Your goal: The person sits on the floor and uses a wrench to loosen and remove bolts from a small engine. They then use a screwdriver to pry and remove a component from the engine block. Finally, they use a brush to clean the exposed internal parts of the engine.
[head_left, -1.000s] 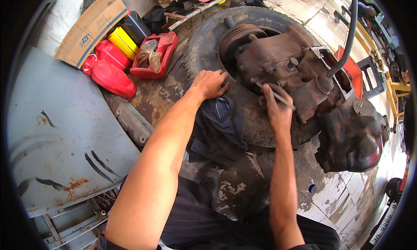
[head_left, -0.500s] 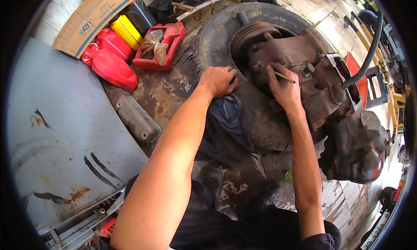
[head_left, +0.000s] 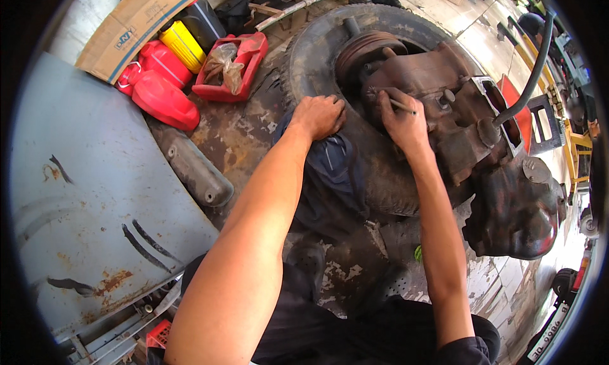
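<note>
One thin rod (head_left: 406, 108) gripped by the fingers of your right hand (head_left: 406, 129), at the left end of the rusty housing (head_left: 424, 70); left hand (head_left: 318, 116) curled at the tire's (head_left: 311, 63) left edge by dark cloth (head_left: 333, 174), can't tell if gripping
</note>
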`<control>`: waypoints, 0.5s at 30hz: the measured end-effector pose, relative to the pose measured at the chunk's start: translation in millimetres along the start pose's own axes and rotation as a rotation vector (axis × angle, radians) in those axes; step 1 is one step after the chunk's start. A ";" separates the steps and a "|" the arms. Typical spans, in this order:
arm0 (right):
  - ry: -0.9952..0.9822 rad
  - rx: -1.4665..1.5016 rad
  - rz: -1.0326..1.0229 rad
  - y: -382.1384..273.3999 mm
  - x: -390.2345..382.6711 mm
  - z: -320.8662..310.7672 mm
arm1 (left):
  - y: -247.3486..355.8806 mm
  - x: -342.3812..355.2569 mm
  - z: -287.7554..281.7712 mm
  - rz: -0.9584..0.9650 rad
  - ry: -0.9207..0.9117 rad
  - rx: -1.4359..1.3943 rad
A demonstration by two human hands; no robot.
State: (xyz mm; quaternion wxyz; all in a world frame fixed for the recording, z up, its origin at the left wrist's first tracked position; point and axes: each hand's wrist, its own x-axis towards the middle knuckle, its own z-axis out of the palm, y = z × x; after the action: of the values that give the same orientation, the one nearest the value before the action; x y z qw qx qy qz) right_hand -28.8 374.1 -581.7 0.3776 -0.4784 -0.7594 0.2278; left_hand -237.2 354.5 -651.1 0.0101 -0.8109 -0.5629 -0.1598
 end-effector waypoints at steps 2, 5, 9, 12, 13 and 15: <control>-0.029 -0.108 0.004 7.5 -6.2 3.4 | 1.3 -2.0 4.6 -0.006 -0.008 0.009; -0.135 -0.257 -0.023 24.3 -7.6 5.6 | 1.0 0.3 4.3 -0.008 0.003 0.030; 0.055 0.047 0.049 22.4 -25.8 15.3 | 5.7 -1.4 4.1 -0.037 -0.062 0.076; -0.059 -0.105 0.086 15.0 -24.9 10.2 | 9.1 1.1 -0.1 -0.085 -0.140 0.134; -0.052 -0.055 0.167 9.6 -22.9 5.8 | 9.1 0.8 -1.1 -0.087 -0.152 0.155; 0.099 0.072 -0.013 -1.8 -16.5 8.1 | 11.0 0.6 1.3 -0.083 -0.133 0.171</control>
State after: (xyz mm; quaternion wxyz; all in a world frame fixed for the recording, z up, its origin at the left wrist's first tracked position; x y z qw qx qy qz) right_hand -31.9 358.6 -591.2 0.4333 -0.4703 -0.7341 0.2285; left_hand -226.6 351.3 -650.4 0.0353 -0.7920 -0.6068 -0.0576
